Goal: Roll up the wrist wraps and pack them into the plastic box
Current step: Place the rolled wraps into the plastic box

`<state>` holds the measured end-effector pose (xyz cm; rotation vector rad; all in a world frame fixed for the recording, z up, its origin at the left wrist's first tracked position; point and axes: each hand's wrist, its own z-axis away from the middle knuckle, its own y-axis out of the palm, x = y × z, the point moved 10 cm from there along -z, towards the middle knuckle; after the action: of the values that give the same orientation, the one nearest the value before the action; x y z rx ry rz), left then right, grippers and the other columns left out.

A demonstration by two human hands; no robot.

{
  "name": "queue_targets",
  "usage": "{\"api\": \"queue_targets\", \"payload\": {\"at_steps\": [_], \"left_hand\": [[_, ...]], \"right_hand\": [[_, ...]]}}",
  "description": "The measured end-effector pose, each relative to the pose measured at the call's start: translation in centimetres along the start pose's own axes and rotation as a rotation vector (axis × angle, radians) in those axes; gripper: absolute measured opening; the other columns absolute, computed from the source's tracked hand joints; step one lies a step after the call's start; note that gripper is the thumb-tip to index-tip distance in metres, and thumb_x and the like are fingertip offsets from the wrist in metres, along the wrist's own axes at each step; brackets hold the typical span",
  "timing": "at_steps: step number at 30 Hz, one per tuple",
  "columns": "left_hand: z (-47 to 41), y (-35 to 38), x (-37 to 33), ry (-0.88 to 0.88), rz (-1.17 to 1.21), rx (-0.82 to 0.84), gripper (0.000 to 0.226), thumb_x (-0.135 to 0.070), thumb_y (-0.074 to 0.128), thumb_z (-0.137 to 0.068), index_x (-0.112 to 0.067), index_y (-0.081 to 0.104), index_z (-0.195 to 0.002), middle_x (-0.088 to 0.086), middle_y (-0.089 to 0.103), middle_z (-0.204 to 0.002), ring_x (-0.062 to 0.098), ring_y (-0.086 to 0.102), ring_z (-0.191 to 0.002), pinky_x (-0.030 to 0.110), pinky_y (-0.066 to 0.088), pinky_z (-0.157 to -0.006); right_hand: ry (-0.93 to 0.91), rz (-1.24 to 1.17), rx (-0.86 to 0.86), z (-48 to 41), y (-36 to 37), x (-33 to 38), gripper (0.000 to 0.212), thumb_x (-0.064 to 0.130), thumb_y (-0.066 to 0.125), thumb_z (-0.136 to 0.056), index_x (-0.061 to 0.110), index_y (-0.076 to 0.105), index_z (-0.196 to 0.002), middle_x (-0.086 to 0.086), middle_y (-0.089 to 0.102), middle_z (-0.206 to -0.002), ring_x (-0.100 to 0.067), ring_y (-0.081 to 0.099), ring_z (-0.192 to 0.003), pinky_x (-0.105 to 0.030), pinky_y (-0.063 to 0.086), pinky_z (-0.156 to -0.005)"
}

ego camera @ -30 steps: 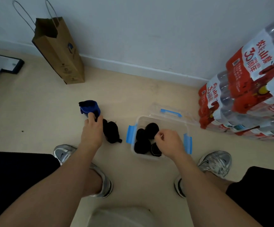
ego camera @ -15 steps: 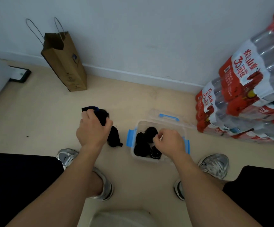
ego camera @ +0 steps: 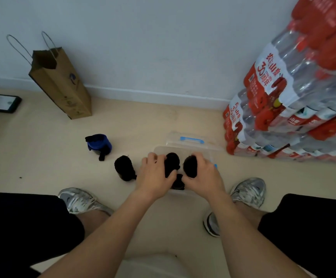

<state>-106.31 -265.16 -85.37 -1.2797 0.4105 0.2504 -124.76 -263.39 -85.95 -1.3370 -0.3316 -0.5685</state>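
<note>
The clear plastic box (ego camera: 208,153) with blue clips sits on the floor between my feet, mostly hidden by my hands. My left hand (ego camera: 155,174) is over the box's left side and grips a black rolled wrist wrap (ego camera: 172,162). My right hand (ego camera: 204,174) is over the right side and grips another black roll (ego camera: 190,166). A further black roll (ego camera: 178,183) shows in the box between my thumbs. On the floor to the left lie a black rolled wrap (ego camera: 124,170) and, farther back, a blue and black rolled wrap (ego camera: 99,144).
The box's clear lid (ego camera: 191,139) with a blue handle lies just behind the box. Stacked packs of bottled water (ego camera: 283,109) fill the right side. A brown paper bag (ego camera: 62,87) leans on the wall at back left. My grey shoes (ego camera: 82,201) flank the box.
My left hand lifted a black roll from beside the blue wrap and carried it right, to the box. My right hand stayed at the box and now grips a roll.
</note>
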Motion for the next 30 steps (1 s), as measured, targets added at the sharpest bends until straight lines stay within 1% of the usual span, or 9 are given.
{"api": "queue_targets", "payload": {"at_steps": [2, 4, 7, 9, 13, 18, 21, 25, 30], "left_hand": [[-0.4, 1.4, 1.6, -0.073, -0.102, 0.055, 0.076, -0.051, 0.065, -0.095, -0.011, 0.038, -0.153, 0.013, 0.039, -0.149, 0.038, 0.042, -0.135, 0.047, 0.043, -0.108], [-0.8, 2.9, 2.5, -0.078, -0.077, 0.133, 0.074, -0.032, 0.063, -0.099, 0.002, 0.028, -0.155, 0.020, 0.038, -0.149, 0.041, 0.043, -0.137, 0.043, 0.043, -0.106], [-1.9, 3.3, 4.0, -0.142, 0.035, 0.119, 0.040, -0.005, 0.055, -0.100, 0.003, 0.041, -0.136, 0.025, 0.063, -0.125, 0.043, 0.065, -0.108, 0.038, 0.041, -0.074], [-2.6, 2.8, 5.3, -0.205, 0.067, 0.102, 0.024, -0.006, 0.056, -0.101, -0.003, 0.047, -0.123, 0.023, 0.069, -0.113, 0.046, 0.067, -0.100, 0.043, 0.045, -0.070], [-3.8, 2.4, 7.8, -0.342, 0.274, 0.115, 0.028, -0.016, 0.071, -0.098, -0.015, 0.057, -0.123, 0.011, 0.072, -0.112, 0.038, 0.069, -0.101, 0.049, 0.059, -0.091], [-4.0, 3.2, 9.2, -0.381, 0.490, 0.173, 0.033, -0.011, 0.082, -0.092, -0.019, 0.060, -0.116, 0.002, 0.073, -0.100, 0.033, 0.073, -0.095, 0.055, 0.064, -0.087], [-4.1, 3.2, 9.2, -0.334, 0.490, 0.169, 0.030, -0.014, 0.080, -0.096, -0.021, 0.059, -0.117, 0.002, 0.072, -0.105, 0.030, 0.072, -0.095, 0.055, 0.065, -0.085], [-4.2, 3.2, 9.0, -0.304, 0.464, 0.169, 0.031, -0.013, 0.078, -0.097, -0.021, 0.057, -0.119, 0.003, 0.071, -0.106, 0.029, 0.073, -0.092, 0.055, 0.066, -0.083], [-4.5, 3.1, 8.7, -0.300, 0.418, 0.194, 0.035, -0.014, 0.080, -0.096, -0.017, 0.056, -0.122, 0.007, 0.071, -0.109, 0.031, 0.072, -0.094, 0.056, 0.064, -0.086]], "right_hand": [[0.089, -0.015, 0.038, -0.4, 0.8, -2.3, 0.073, 0.039, 0.080, -0.084, 0.020, 0.043, -0.144, -0.016, 0.066, -0.126, -0.041, 0.065, -0.113, -0.045, 0.056, -0.088], [0.146, -0.002, 0.096, -1.2, 2.1, -3.6, 0.074, 0.037, 0.077, -0.089, 0.015, 0.038, -0.148, -0.018, 0.063, -0.132, -0.041, 0.062, -0.120, -0.046, 0.055, -0.093], [0.175, 0.020, 0.170, -2.7, 4.4, -4.2, 0.066, 0.031, 0.074, -0.094, 0.012, 0.040, -0.147, -0.021, 0.063, -0.131, -0.042, 0.059, -0.122, -0.044, 0.051, -0.093], [0.206, -0.011, 0.198, -3.5, 5.7, -4.3, 0.068, 0.025, 0.074, -0.095, 0.012, 0.038, -0.152, -0.020, 0.064, -0.129, -0.042, 0.060, -0.123, -0.042, 0.050, -0.091], [0.345, -0.188, 0.155, -4.8, 6.8, -5.2, 0.065, 0.030, 0.073, -0.098, 0.003, 0.038, -0.146, -0.019, 0.063, -0.130, -0.040, 0.064, -0.118, -0.034, 0.045, -0.083], [0.357, -0.202, 0.124, -5.4, 7.8, -5.1, 0.048, 0.031, 0.071, -0.104, 0.004, 0.051, -0.138, -0.019, 0.066, -0.131, -0.041, 0.063, -0.122, -0.037, 0.046, -0.086], [0.296, -0.157, 0.123, -5.8, 8.5, -3.4, 0.049, 0.029, 0.072, -0.103, 0.006, 0.052, -0.141, -0.023, 0.066, -0.128, -0.045, 0.060, -0.122, -0.043, 0.050, -0.093], [0.227, -0.132, 0.115, -6.3, 9.1, -1.9, 0.046, 0.034, 0.063, -0.106, 0.005, 0.051, -0.140, -0.025, 0.070, -0.120, -0.047, 0.065, -0.111, -0.041, 0.045, -0.077], [0.317, -0.242, 0.234, -5.1, 10.4, -3.5, 0.035, 0.033, 0.050, -0.113, 0.010, 0.034, -0.135, -0.022, 0.068, -0.109, -0.041, 0.066, -0.090, -0.046, 0.051, -0.073]]}}
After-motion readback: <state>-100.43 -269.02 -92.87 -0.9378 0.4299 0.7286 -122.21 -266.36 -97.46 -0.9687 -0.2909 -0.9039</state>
